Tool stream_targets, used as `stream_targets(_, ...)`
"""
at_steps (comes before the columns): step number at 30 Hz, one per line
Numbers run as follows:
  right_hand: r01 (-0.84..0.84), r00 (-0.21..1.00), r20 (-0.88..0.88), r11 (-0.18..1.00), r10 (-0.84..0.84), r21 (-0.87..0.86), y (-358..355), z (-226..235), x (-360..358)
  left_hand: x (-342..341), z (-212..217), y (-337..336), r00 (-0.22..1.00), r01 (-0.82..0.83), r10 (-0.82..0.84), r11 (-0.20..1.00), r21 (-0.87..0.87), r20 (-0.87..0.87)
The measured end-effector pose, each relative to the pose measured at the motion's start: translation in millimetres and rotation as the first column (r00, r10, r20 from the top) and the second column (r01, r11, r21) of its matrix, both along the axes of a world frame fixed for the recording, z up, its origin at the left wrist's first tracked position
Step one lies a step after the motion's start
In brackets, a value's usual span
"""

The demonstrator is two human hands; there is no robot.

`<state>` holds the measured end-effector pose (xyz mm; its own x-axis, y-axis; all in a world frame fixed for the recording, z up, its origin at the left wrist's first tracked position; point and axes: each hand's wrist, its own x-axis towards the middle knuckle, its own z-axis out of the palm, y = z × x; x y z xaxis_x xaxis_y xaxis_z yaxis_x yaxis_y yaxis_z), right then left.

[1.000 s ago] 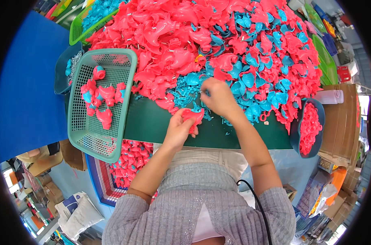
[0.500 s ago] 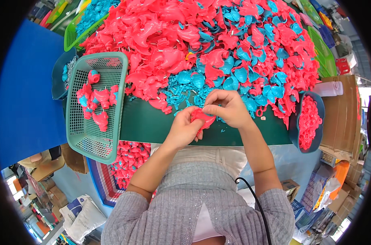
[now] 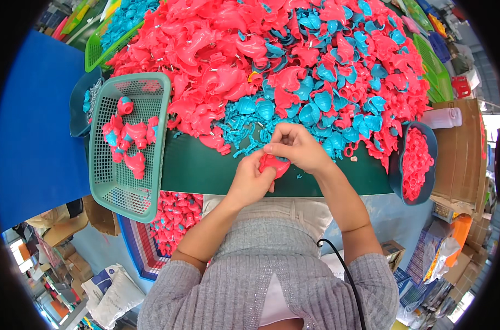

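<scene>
- Two bare hands work right of the basket (image 3: 130, 192), over the near strip of a green table (image 3: 195, 165).
- The left hand (image 3: 251, 181) has its fingers curled round one pink piece (image 3: 274, 165), thumb pressed on top.
- The right hand (image 3: 299, 151) meets it, thumb and forefinger pinched together at the piece's edge; I cannot tell whether they grip anything.
- In the basket I count about seven pink-and-turquoise pieces, overlapping.
- One heap (image 3: 222, 55) of pink and turquoise parts, too many to count, rises right of the basket and beyond the hands.
- Two tubs: a dark one (image 3: 78, 107) just left of the basket, a blue one (image 3: 395, 176) well to its right, filled with small pink bits (image 3: 417, 165).
- One white sack (image 3: 115, 297), below the basket, bears a dark printed patch, too small to read.
- Bare tabletop runs right from the basket, narrow, between heap and near edge.
</scene>
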<state>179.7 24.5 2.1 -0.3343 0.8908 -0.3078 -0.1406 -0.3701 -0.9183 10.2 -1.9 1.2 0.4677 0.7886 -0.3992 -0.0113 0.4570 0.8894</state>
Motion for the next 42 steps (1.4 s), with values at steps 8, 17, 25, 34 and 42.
stream_targets(8, 0.174, 0.939, 0.232, 0.931, -0.256, 0.322, 26.9, -7.3, -10.2, -9.9, -21.2, 12.7, 0.932, -0.227, 0.281, 0.944, -0.239, 0.226)
stream_targets(17, -0.653, 0.227, 0.775, 0.499, -0.589, 0.57, 51.9, -27.8, 1.6, -24.8, -23.1, 21.4, 0.838, -0.344, 0.47, 0.849, -0.401, 0.276)
stream_targets(25, -0.149, 0.797, 0.569, 0.845, -0.205, 0.513, 23.0, 17.4, 8.4, -21.1, -26.7, 39.7, 0.761, -0.292, 0.517, 0.812, -0.505, 0.392)
stream_targets(34, 0.13, 0.956, 0.211, 0.938, -0.204, 0.321, -20.1, 14.2, -9.7, 19.0, -3.7, 33.3, 0.691, -0.246, 0.501, 0.84, -0.483, 0.521)
stream_targets(42, 0.082, 0.924, 0.295, 0.878, -0.245, 0.472, -21.4, 14.2, -11.5, 21.8, 1.8, 26.9, 0.672, -0.215, 0.5, 0.838, -0.501, 0.547)
